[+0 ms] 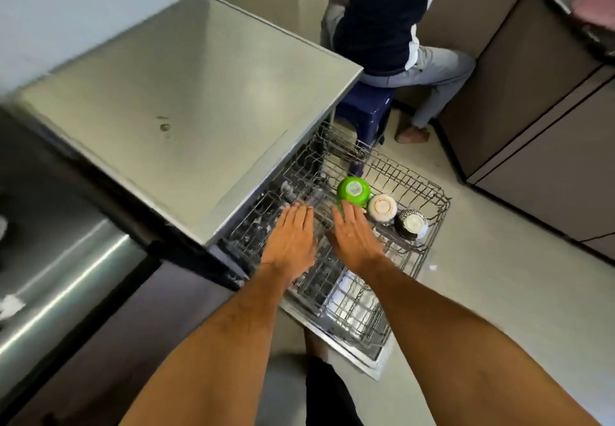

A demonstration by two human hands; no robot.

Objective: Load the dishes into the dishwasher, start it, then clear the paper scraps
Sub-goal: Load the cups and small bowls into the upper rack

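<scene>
Mid-frame, both hands, left [293, 236] and right [352, 234], lie flat and unclenched over the pulled-out rack [412, 186], near three upturned bowls [382, 206].

both forearms bare, no sleeves; hands [319, 236] without gloves or rings; dark shorts below.

Both my bare forearms reach up from the bottom of the frame toward its centre, converging as they go. My left hand [290, 238] lies palm down, fingers straight and together. My right hand [353, 234], just beside it, is also flat, palm down, fingers extended and pointing toward the upper left.
</scene>
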